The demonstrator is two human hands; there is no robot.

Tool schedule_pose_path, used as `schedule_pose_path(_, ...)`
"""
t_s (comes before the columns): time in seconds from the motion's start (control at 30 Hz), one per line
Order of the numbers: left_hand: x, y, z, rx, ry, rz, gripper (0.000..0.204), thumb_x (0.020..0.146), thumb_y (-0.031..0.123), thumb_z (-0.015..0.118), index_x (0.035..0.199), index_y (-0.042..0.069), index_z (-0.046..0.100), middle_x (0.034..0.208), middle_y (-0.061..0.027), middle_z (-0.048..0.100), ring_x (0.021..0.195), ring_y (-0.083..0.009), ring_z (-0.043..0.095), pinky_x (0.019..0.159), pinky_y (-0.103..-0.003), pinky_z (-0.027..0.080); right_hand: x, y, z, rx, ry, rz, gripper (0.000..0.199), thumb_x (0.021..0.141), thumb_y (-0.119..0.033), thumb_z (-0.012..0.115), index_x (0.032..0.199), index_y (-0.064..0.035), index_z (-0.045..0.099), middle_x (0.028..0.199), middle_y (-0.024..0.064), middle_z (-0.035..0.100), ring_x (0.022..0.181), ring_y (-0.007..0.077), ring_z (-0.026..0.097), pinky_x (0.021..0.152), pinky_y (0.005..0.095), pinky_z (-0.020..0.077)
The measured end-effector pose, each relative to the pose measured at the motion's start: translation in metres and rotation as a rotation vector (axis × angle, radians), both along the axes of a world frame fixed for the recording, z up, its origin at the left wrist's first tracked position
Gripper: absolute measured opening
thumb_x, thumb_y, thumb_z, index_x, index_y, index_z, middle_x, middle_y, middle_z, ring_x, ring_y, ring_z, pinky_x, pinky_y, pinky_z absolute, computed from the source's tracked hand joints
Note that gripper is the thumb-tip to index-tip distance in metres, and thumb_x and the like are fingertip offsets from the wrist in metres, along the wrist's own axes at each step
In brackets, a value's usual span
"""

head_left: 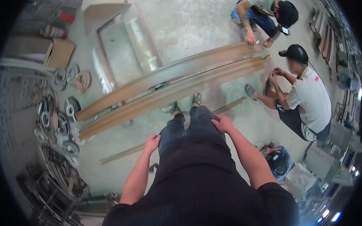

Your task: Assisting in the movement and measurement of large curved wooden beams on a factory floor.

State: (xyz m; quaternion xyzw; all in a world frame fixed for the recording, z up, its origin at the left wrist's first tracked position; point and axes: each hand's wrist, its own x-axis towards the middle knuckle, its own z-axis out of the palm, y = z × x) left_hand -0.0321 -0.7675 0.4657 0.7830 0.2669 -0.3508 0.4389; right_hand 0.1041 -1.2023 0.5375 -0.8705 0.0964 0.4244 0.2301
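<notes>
I stand over two long brown wood-toned frame profiles on the floor, the far profile [199, 58] and the near profile [198, 86], lying side by side. They look bowed in this wide view. My left hand [152, 144] is closed at the outer side of my left thigh, its fingers pinching the dark blue jeans [200, 121]. My right hand [224, 125] grips the jeans on the right thigh, thumb on top. Neither hand touches the profiles. A thin brown strip [233, 105] lies on the floor and passes behind my legs.
One person [264, 16] crouches at the far profile's right end, hands close to it. Another person [309, 97] squats at right, hands together; a third person [279, 160] sits lower right. Coiled rolls [71, 107], a cardboard box [60, 54] and a metal rack [54, 204] stand left.
</notes>
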Motion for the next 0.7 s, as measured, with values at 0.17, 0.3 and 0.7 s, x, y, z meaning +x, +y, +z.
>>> schedule_pose_path(0.17, -0.054, 0.034, 0.005, 0.080, 0.001, 0.061, 0.044, 0.094, 0.040, 0.066, 0.109, -0.001, 0.073, 0.098, -0.0214, 0.074, 0.094, -0.0302, 0.073, 0.082, -0.040, 0.056, 0.007, 0.021, 0.008, 0.059, -0.023, 0.105, 0.061, 0.090, -0.040, 0.071, 0.137, -0.0036, 0.060, 0.119, 0.0207, 0.071, 0.109, 0.0343, 0.070, 0.096, 0.0418, 0.0538)
schedule_pose_path(0.3, -0.083, 0.046, 0.020, 0.150, 0.011, 0.245, 0.045, 0.093, 0.042, 0.066, 0.109, 0.000, 0.073, 0.092, -0.0193, 0.074, 0.088, -0.0294, 0.072, 0.079, -0.040, 0.056, 0.033, 0.023, -0.007, 0.105, -0.065, 0.165, 0.060, 0.091, -0.036, 0.072, 0.138, -0.0007, 0.058, 0.118, 0.0208, 0.072, 0.110, 0.0331, 0.070, 0.095, 0.0398, 0.0540)
schedule_pose_path(0.7, -0.168, 0.010, 0.060, 0.105, 0.045, 1.034, 0.058, 0.103, 0.054, 0.047, 0.100, 0.001, 0.070, 0.082, -0.0096, 0.069, 0.078, -0.0204, 0.065, 0.071, -0.036, 0.050, 0.076, 0.044, -0.047, 0.136, -0.127, 0.238, 0.058, 0.091, -0.031, 0.072, 0.134, 0.0060, 0.059, 0.111, 0.0265, 0.072, 0.105, 0.0300, 0.071, 0.092, 0.0370, 0.0534)
